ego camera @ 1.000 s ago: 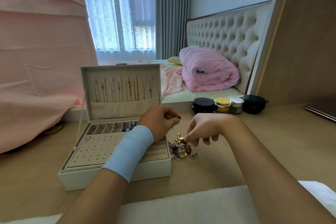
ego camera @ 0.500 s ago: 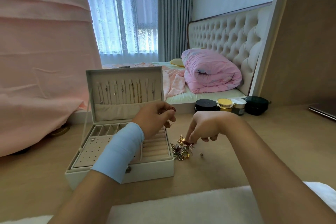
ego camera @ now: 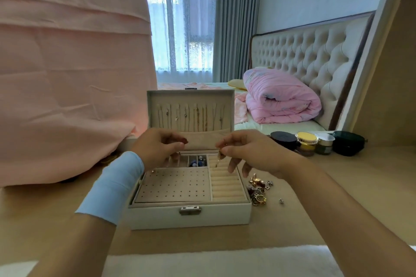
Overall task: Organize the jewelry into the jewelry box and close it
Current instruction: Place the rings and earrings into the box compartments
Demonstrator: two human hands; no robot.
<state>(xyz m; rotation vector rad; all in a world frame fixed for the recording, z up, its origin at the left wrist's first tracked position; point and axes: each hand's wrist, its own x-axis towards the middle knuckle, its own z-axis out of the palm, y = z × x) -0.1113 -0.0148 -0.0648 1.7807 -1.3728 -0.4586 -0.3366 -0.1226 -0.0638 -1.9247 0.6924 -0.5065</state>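
Sitting open near the bed (ego camera: 281, 127), jewelry box (ego camera: 157, 216) occupies tan surface (ego camera: 371, 164).

Open white jewelry box (ego camera: 189, 217), jewelry pile (ego camera: 258, 189) beside it.

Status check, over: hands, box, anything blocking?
Right grip pinches small gold piece over ring rolls. Left grip curled, hold unclear. Jewelry box open; loose pile beside it. Nothing in the way.

Our arms reach forward, side by side. Our left grip (ego camera: 159, 148) curled, fingertips together. Our right grip (ego camera: 254, 153) pinches small gold piece (ego camera: 219, 157).
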